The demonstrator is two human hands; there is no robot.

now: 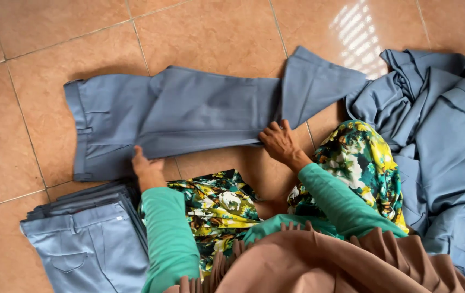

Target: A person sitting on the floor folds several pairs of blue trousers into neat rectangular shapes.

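Both hands [145,165] [278,142] flat on blue-grey trousers [189,111], lengthwise across tiles

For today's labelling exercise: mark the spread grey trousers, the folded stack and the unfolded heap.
spread grey trousers [189,111], head view, mid leg
folded stack [88,244], head view, top pair
unfolded heap [449,125], head view, middle folds

Folded grey trousers stack [88,244], perhaps uniforms, rumpled grey heap [444,141], tiled floor [53,38].

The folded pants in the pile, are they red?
No, the folded pants stacked beside the left hand are grey-blue.
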